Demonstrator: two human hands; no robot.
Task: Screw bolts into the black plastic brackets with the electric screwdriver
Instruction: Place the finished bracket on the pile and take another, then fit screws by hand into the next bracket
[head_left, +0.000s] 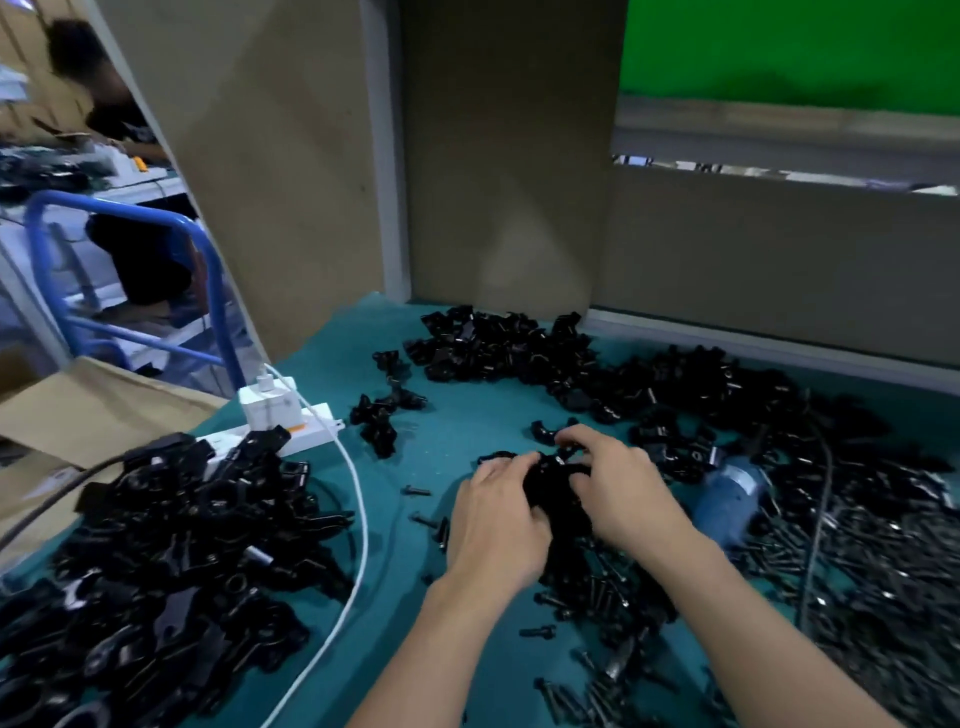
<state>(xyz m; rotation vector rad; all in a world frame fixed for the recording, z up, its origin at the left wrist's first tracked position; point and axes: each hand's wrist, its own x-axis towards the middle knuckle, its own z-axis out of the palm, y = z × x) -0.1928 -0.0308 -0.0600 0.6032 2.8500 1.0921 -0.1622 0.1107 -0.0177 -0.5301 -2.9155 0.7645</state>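
Both of my hands meet over the middle of the teal table (467, 415). My left hand (496, 519) and my right hand (618, 483) together grip a black plastic bracket (553, 480) between their fingers. The blue electric screwdriver (730, 499) lies on the table just right of my right wrist, its cable (821, 519) running toward me. Black bolts (883, 561) are heaped at the right, and several loose ones (597, 597) lie under my forearms. Whether a bolt sits in the held bracket is hidden by my fingers.
A big pile of black brackets (171, 561) fills the left front, another pile (545, 353) spreads along the back. A white power strip (291, 431) with a charger and white cable (358, 519) lies at the left. Cardboard walls (509, 182) close the back; a person sits far left.
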